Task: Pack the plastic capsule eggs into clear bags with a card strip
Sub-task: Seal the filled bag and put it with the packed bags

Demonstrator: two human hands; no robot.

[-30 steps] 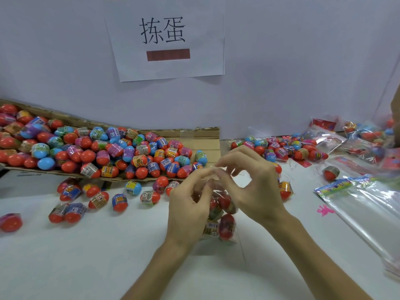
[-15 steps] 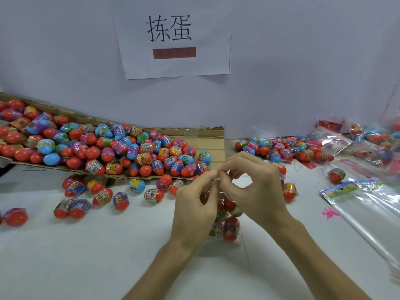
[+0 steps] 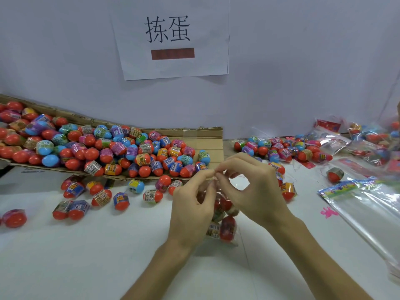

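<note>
White table (image 3: pixel 86 256), left hand (image 3: pixel 192 211), right hand (image 3: pixel 255 191), both pinching clear bag (image 3: pixel 227 231) top

Packing workbench: heaped capsule eggs (image 3: pixel 121 148), clear bags (image 3: pixel 368 204), wall sign (image 3: pixel 171 37).

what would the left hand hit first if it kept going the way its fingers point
Probably the right hand, whose fingertips pinch the clear bag top just ahead of the left hand.

Head-worn camera looks forward and down, close over left hand (image 3: pixel 190 212) and right hand (image 3: pixel 257 191).
</note>
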